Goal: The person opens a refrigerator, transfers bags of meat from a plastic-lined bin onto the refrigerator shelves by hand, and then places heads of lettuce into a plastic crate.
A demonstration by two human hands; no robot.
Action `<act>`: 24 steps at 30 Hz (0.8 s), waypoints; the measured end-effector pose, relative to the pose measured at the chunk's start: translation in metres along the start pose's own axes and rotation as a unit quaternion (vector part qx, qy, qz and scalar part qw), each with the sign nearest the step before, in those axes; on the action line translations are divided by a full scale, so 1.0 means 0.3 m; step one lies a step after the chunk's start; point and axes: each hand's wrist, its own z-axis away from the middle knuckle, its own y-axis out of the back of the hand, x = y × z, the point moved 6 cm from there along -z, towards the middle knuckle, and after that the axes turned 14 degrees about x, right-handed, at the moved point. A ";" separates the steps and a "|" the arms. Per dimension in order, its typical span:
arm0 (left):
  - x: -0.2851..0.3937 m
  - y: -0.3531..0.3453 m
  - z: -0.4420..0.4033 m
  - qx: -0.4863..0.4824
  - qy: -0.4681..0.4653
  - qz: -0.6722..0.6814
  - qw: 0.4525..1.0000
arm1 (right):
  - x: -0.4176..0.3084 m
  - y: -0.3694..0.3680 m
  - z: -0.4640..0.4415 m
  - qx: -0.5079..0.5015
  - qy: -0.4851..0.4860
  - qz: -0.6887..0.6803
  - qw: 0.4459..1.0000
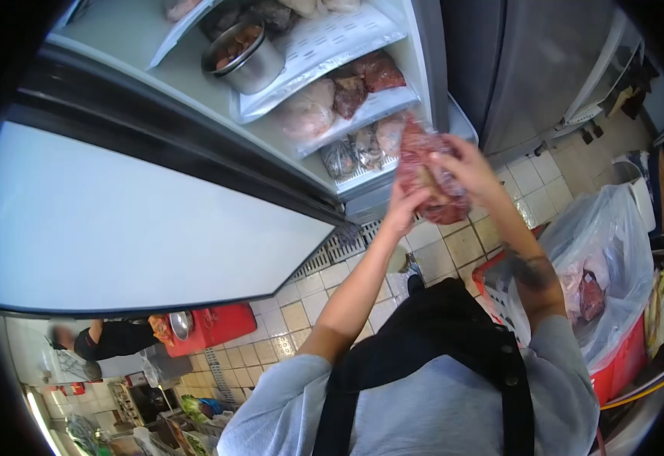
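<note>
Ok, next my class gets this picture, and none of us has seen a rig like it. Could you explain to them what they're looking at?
There is no machine here: a person works with bare hands, wearing a camera on the head. This one picture looks forward and down from there, so the grey sleeves and black apron at the bottom are the wearer's own.

The left hand and right hand together hold a plastic-wrapped piece of what looks like red meat. Beyond them, an open cold cabinet has shelves bearing a metal pot and more bagged meat. At right, a clear plastic liner holds further pieces. Another person is at lower left.
</note>
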 end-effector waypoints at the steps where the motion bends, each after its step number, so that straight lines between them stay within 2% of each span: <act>1: -0.016 0.125 -0.051 0.066 0.005 0.034 0.997 | 0.041 -0.087 -0.048 -0.048 -0.055 -0.062 0.995; 2: 0.098 0.121 -0.023 0.057 -0.024 0.048 0.997 | 0.073 -0.163 -0.094 -0.096 -0.109 -0.123 0.982; 5: 0.091 0.369 -0.070 0.135 0.049 0.116 0.983 | 0.145 -0.295 -0.279 -0.233 -0.231 -0.095 0.940; 6: 0.144 0.367 -0.070 0.122 -0.010 0.141 0.982 | 0.146 -0.321 -0.392 -0.246 -0.168 0.056 0.953; 7: 0.153 0.404 -0.079 0.102 0.010 0.194 0.976 | 0.148 -0.338 -0.532 -0.254 -0.100 0.203 0.940; 8: 0.156 0.447 -0.103 0.109 0.028 0.224 0.968 | 0.215 -0.338 -0.752 -0.199 0.045 0.319 0.925; 9: 0.163 0.476 -0.130 0.115 0.045 0.253 0.960 | 0.283 -0.342 -0.949 -0.134 0.189 0.421 0.877; 11: 0.223 0.452 -0.131 0.167 0.036 0.238 0.956 | 0.283 -0.330 -1.152 0.012 0.252 0.527 0.812; 13: 0.268 0.421 -0.136 0.194 0.029 0.238 0.951 | 0.323 -0.323 -1.255 0.013 0.193 0.633 0.750; 14: 0.286 0.412 -0.149 0.195 0.027 0.245 0.949 | 0.371 -0.320 -1.305 0.022 0.146 0.651 0.745; 15: 0.294 0.415 -0.165 0.199 0.022 0.255 0.946 | 0.387 -0.320 -1.342 0.066 0.161 0.637 0.751; 17: 0.311 0.423 -0.199 0.208 0.014 0.276 0.938 | 0.460 -0.324 -1.389 0.105 0.166 0.681 0.706; 19: 0.323 0.409 -0.265 0.215 0.027 0.268 0.939 | 0.516 -0.327 -1.424 0.088 0.164 0.648 0.738; 20: 0.327 0.381 -0.308 0.169 0.058 0.320 0.930 | 0.532 -0.317 -1.444 0.084 0.164 0.633 0.752; 23: 0.338 0.364 -0.427 0.188 0.055 0.239 0.951 | 0.464 -0.328 -1.308 0.030 0.150 0.661 0.735; 24: 0.343 0.343 -0.483 0.165 0.062 0.262 0.949 | 0.420 -0.324 -1.246 0.084 0.169 0.666 0.722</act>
